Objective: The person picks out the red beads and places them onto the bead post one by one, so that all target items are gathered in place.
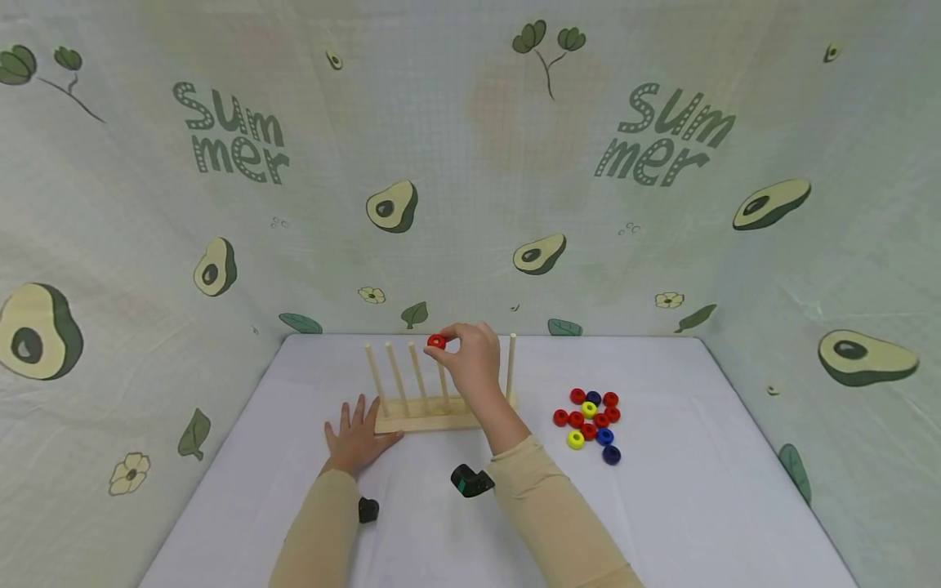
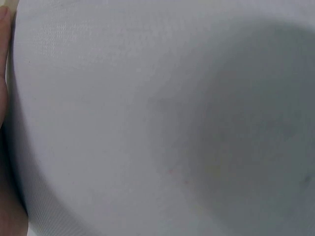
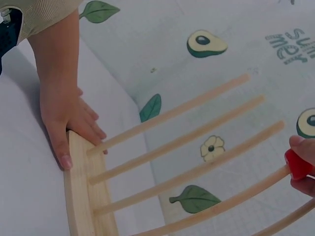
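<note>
My right hand (image 1: 474,359) pinches a red bead (image 1: 431,341) between thumb and fingertips. In the right wrist view the red bead (image 3: 296,166) sits at the top end of the fourth peg (image 3: 241,196) from the left. That peg belongs to a wooden rack (image 1: 434,424) with a row of upright pegs; the right hand and forearm hide part of it. At the rack's left end my left hand (image 1: 353,445) rests with fingers spread, its thumb against the base's front edge. Only a strip of that hand shows in the left wrist view.
To the right of the rack lies a loose cluster of several beads: red (image 1: 577,419), blue (image 1: 612,455) and yellow (image 1: 576,440). All stand on a white-covered table (image 1: 706,490). Printed cloth (image 1: 456,147) hangs behind and at both sides.
</note>
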Motion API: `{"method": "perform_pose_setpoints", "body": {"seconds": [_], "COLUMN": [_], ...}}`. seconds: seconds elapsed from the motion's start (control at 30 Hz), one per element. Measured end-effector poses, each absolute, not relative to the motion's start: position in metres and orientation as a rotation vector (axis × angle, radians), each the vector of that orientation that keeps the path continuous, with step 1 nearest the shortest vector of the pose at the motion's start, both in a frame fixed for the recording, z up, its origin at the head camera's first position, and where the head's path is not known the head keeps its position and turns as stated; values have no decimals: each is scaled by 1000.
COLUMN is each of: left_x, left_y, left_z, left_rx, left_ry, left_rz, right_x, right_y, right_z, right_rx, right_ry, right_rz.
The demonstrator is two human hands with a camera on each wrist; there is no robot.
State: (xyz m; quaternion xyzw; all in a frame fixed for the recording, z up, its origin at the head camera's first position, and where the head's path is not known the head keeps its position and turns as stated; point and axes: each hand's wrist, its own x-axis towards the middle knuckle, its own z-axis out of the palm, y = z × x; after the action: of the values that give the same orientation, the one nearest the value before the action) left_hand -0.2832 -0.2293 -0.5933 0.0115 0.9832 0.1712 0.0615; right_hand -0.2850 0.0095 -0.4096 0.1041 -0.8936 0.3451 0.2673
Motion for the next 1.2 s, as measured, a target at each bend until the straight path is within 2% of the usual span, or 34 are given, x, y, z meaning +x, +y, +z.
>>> {"method": "perform_pose_setpoints", "body": {"seconds": [0.2,1.2], "left_x": [-277,-276], "left_y": [-225,-224], "left_z": [-582,-577], "left_rx": [17,18], "left_ry": [2964,2944], "left_rz": [523,505], "right_x": [-285,-284], "right_y": [9,12], "right_z": [-411,-412], "right_rx": [279,340], "right_ry": [-2416,-2389], "right_rz": [916,912]}}
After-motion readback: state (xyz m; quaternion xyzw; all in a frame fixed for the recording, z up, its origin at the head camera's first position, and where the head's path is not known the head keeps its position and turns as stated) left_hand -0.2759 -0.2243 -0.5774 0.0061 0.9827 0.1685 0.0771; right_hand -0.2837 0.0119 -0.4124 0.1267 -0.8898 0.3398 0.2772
